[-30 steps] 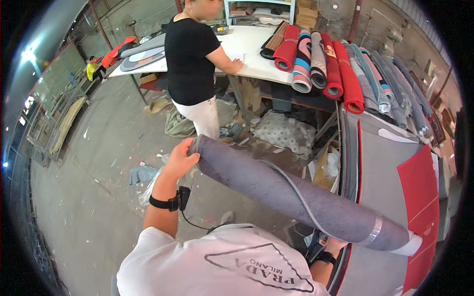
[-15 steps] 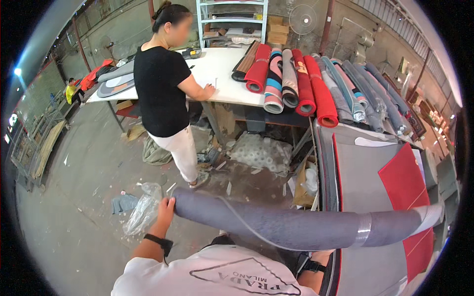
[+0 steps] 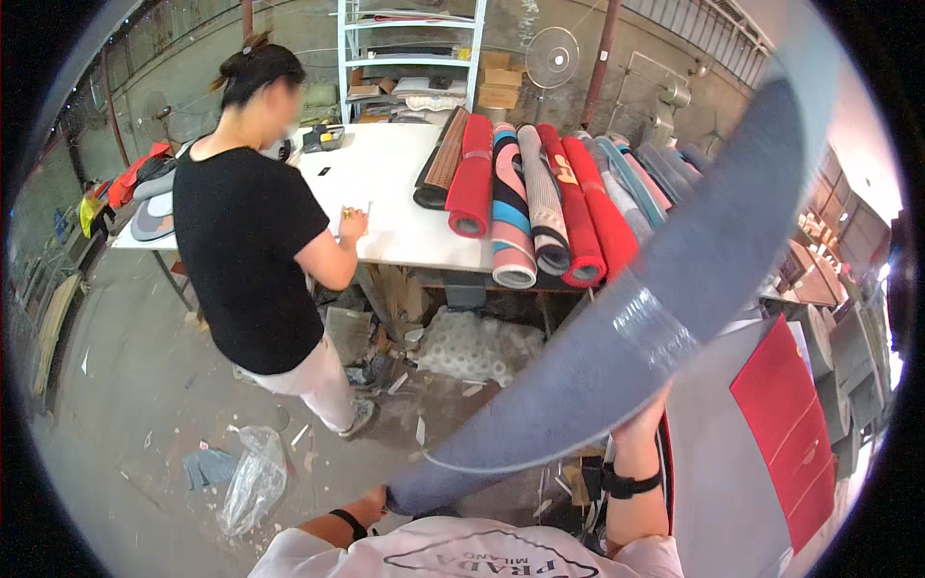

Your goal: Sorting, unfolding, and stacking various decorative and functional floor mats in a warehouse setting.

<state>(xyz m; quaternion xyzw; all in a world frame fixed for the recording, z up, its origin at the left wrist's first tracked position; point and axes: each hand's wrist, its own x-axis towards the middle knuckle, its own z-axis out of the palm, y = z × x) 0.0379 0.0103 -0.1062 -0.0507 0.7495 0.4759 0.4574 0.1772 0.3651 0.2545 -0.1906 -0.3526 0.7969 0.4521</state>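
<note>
A long grey-blue rolled carpet (image 3: 568,356) slants across in front of me, its far end raised to the upper right. Clear tape (image 3: 650,323) wraps round its middle. At the low near end, my left hand (image 3: 371,506) grips the roll, its fingers partly hidden. Further along, my right hand (image 3: 644,419) holds it from beneath, with the fingers mostly behind the roll. Past it, several rolled carpets lie side by side on the white table, among them a red one (image 3: 470,183) and a striped one (image 3: 513,231).
A person in a black shirt (image 3: 246,231) stands at the left of the white table (image 3: 424,241), one hand on its top. Flat grey carpet (image 3: 713,443) with a red piece (image 3: 785,424) lies at right. Plastic film (image 3: 252,482) is on the floor.
The carpet roll has swung from nearly level to a steep slant, its right end rising. My left hand has come down and closer to my body; my right hand has moved up.
</note>
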